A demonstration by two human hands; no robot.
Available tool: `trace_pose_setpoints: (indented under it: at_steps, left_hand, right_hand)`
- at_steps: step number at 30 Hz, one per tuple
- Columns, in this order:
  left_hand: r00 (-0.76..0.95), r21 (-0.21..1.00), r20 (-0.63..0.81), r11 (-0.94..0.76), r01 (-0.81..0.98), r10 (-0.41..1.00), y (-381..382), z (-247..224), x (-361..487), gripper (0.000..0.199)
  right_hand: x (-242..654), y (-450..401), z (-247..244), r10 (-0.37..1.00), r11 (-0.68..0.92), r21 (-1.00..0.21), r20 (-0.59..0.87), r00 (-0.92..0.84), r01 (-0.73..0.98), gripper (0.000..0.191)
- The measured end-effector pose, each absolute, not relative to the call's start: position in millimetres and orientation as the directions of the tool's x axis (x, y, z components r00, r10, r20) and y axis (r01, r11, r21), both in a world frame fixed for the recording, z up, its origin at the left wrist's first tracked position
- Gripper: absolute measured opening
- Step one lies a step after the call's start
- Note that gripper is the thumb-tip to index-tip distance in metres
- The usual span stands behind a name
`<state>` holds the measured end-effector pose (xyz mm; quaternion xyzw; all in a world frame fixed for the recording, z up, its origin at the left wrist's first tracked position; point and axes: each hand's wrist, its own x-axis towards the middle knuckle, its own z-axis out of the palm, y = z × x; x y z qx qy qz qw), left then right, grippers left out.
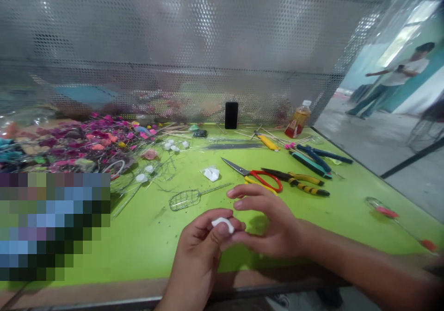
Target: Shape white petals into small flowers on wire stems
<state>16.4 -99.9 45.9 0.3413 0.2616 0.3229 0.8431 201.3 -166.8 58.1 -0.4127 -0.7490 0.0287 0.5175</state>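
Left hand [196, 251] pinches white cotton-like wad [222, 225] between thumb and fingers, above green table [145, 251]. Right hand [272, 223] half open, empty, just beside wad. Small wire cage [183, 200] near; red-handled scissors [263, 179] beyond.
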Motion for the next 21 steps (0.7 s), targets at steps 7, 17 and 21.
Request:
trace_pose_setpoints:
  at_steps: [7,17,21]
  left_hand:
    - [0.631,0.696,-0.251,0.590,-0.410,0.734,-101,52,15,0.040]
    - [0.670,0.733,-0.263,0.595,-0.329,0.694,-100,48,13,0.027]
    - [0.648,0.732,-0.292,0.601,-0.322,0.703,-102,44,12,0.032]
  right_hand:
    - [201,-163,61,0.649,0.672,-0.441,0.737,-0.187,0.594,0.052]
    - [201,-164,63,0.647,0.693,-0.438,0.727,-0.228,0.572,0.051]
    - [202,-163,64,0.666,0.680,-0.454,0.711,-0.225,0.576,0.051]
